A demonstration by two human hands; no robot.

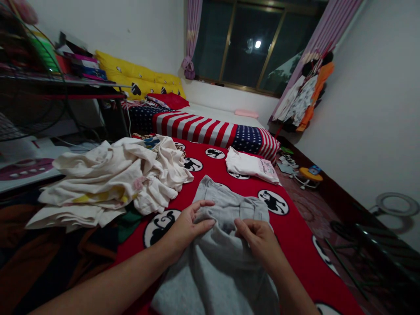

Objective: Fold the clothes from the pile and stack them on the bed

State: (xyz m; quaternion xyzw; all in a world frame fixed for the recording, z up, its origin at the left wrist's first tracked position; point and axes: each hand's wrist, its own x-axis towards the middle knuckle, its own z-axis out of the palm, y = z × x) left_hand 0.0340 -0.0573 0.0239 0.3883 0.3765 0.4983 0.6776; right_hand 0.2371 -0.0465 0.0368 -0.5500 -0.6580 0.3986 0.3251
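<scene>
Right of the gray garment [226, 280], the red blanket [302, 245] lay bare to its edge, leaving a lane where a hand could pass. Left of the garment, a narrower red strip ran alongside before the heap of cream clothes [111, 162] rose as a bulky barrier. Beyond the garment and to its right, the folded white shirt [247, 165] stood in the way, with uncovered blanket between them. Over the garment's middle, the left hand [192, 224] and right hand [257, 236] obstructed access from above.
</scene>
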